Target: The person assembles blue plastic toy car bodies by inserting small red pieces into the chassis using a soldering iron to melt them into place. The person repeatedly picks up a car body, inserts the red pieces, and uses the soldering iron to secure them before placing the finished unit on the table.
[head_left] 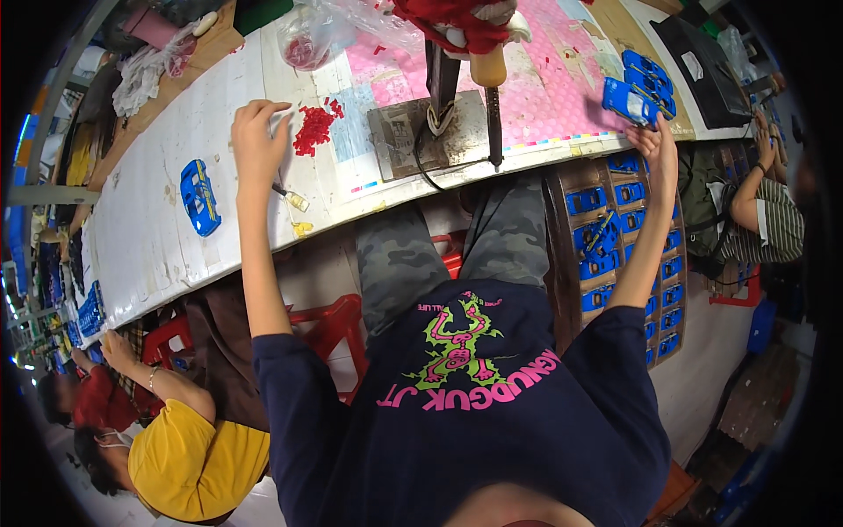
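At the right end of the bench my right hand (pixel 652 145) is closed at its fingertips on a blue toy car body (pixel 629 101), which is tilted. Just beyond it, more blue car bodies (pixel 650 77) lie grouped together. My left hand (pixel 256 136) is above the white bench at the left, thumb and fingers apart, with nothing in it. Beside its fingertips is a pile of small red plastic pieces (pixel 313 130). Another blue car body (pixel 199 198) with yellow trim lies farther left on the bench.
A metal rod with a wooden handle (pixel 488 70) hangs over a metal plate (pixel 421 136) in front of me. A screwdriver-like tool (pixel 296 200) lies at the bench edge. A brown divided tray (pixel 588 250) of blue parts stands at my right. Co-workers sit on both sides.
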Demonstrator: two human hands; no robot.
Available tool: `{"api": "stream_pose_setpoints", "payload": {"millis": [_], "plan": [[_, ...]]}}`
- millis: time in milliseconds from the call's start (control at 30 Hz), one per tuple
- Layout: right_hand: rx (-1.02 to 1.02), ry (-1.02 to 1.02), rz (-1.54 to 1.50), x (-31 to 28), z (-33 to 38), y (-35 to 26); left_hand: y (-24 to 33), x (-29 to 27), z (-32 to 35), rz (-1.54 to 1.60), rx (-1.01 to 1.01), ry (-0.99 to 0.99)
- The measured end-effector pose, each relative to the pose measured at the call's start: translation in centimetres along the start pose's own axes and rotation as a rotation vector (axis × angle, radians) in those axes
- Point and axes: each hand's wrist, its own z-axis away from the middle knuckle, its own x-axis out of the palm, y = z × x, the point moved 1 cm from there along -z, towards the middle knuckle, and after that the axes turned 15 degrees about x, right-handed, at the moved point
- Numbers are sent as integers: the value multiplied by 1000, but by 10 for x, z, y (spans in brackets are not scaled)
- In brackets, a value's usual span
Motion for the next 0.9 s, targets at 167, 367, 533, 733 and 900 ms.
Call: {"api": "stream_pose_setpoints", "payload": {"millis": [167, 367, 533, 733, 900], "plan": [[103, -278, -376, -7, 55, -1, -2, 19, -4, 42, -40, -53], [212, -366, -706, -11, 97, 9, -2, 27, -5, 87, -58, -1], [94, -619, -647, 11, 134, 8, -3, 18, -2, 124, -113, 117], [-11, -604, -896, 16, 196, 34, 91, -54, -12, 743, -529, 84], [128, -1438, -426, 78, 204, 17, 185, -91, -24, 1129, -273, -162]]}}
